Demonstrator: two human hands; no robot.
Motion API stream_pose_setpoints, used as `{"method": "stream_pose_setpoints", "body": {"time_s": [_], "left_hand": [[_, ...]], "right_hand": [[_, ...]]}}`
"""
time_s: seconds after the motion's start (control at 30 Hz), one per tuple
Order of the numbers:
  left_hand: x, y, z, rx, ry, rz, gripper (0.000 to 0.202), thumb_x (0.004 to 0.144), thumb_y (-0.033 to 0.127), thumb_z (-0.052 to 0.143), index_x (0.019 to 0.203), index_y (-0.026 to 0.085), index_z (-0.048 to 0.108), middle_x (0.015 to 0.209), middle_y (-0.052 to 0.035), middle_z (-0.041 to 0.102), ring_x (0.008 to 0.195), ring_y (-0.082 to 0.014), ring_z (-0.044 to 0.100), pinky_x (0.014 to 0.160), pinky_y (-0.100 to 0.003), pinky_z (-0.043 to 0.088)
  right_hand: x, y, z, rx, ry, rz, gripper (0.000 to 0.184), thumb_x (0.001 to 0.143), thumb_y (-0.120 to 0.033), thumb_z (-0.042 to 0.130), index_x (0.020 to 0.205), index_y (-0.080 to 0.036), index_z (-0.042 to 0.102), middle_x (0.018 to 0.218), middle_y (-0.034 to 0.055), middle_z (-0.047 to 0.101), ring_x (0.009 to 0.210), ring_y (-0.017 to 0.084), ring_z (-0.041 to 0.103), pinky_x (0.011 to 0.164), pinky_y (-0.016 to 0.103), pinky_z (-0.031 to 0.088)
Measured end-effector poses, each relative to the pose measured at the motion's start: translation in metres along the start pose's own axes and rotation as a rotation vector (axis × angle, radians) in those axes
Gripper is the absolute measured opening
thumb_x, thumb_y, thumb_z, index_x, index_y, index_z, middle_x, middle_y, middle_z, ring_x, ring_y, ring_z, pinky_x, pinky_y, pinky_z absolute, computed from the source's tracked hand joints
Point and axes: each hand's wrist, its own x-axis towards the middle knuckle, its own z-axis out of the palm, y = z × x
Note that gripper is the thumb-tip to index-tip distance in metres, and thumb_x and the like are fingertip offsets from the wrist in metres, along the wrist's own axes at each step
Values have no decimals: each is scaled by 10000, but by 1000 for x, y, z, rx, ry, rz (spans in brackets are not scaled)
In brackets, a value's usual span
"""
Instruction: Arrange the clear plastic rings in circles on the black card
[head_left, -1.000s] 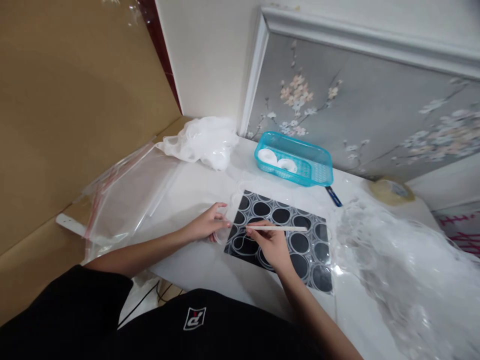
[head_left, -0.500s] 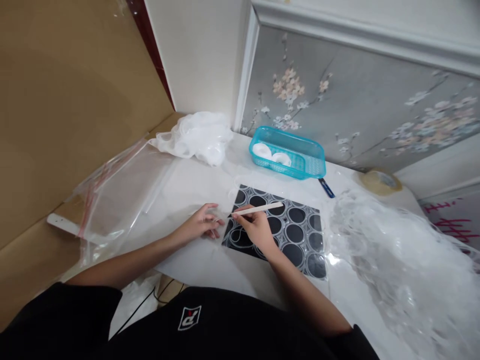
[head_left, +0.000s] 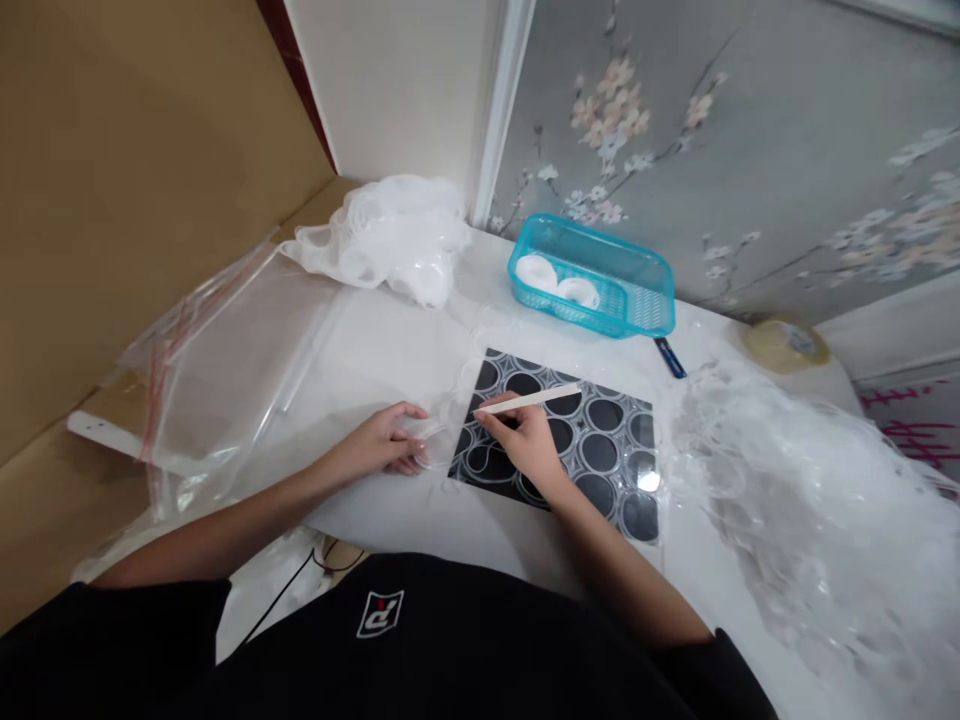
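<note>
A slender cream-coloured tool [head_left: 551,394] is pinched in my right hand [head_left: 525,440], its back end pointing up and to the right; its working tip is too small to make out. Beneath that hand lies a dark sheet [head_left: 600,452] printed with rows of pale-outlined circles, with a glossy surface. A thin pale loop rests on its lower left part. Left of the sheet, my left hand [head_left: 386,440] has its thumb and fingers closed on a thin translucent strip [head_left: 429,428] that reaches toward the sheet's left edge.
Behind the sheet stands a blue basket [head_left: 637,325] holding two white rolls. A blue-handled cutter [head_left: 670,357] and a tape roll [head_left: 784,345] lie right of it. Tangled clear offcuts [head_left: 810,520] cover the right side. White ring-shaped material [head_left: 405,235] and plastic bags [head_left: 232,360] sit left.
My left hand has closed more around the translucent strip, which now shows more plainly. My right hand has shifted slightly up and right with the tool. The camera view has tilted a little.
</note>
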Motion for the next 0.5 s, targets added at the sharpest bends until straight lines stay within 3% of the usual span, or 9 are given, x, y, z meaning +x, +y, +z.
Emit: {"method": "stream_pose_setpoints", "body": {"time_s": [0.1,0.17,0.23,0.3,0.4,0.5], "left_hand": [[-1,-2,3,528,238,235,282,875,367,546,1092,187,542,642,23,629,563,-172,620,571,-306,502],[0,-3,11,839,374,525,216,908,326,506,1034,178,602,745,-17,654,704,-196,638,669,-337,515],[1,-5,21,1009,375,839,205,931,274,485,1023,151,620,927,-66,684,896,-216,635,812,-364,512],[3,-9,32,1100,317,1060,226,942,238,476,1074,115,612,1082,-107,674,1047,-229,603,924,-375,483],[4,-15,43,1186,308,1154,305,944,261,489,1168,74,578,1198,-146,638,1145,-258,565,966,-393,466],[4,-19,46,1224,288,1132,346,951,296,485,1200,70,569,1231,-147,624,1142,-264,566,965,-396,461]], "right_hand": [[-1,4,3,-32,-21,7,160,812,-326,637,789,-175,680,754,35,688,661,169,619,610,272,453],[-2,6,3,-48,-25,5,148,817,-320,636,798,-181,683,765,34,694,683,176,633,628,276,465],[-1,8,1,-59,-32,-8,135,820,-311,635,804,-188,687,788,35,702,702,180,643,649,282,479],[0,8,-1,-76,-45,-34,118,825,-291,629,806,-193,691,816,37,710,731,185,652,680,291,492],[2,8,-3,-100,-70,-66,101,830,-262,618,816,-199,696,850,38,719,781,194,664,727,303,503],[2,8,-3,-114,-74,-71,95,831,-254,619,823,-201,697,859,38,723,796,200,670,743,311,508]]}}
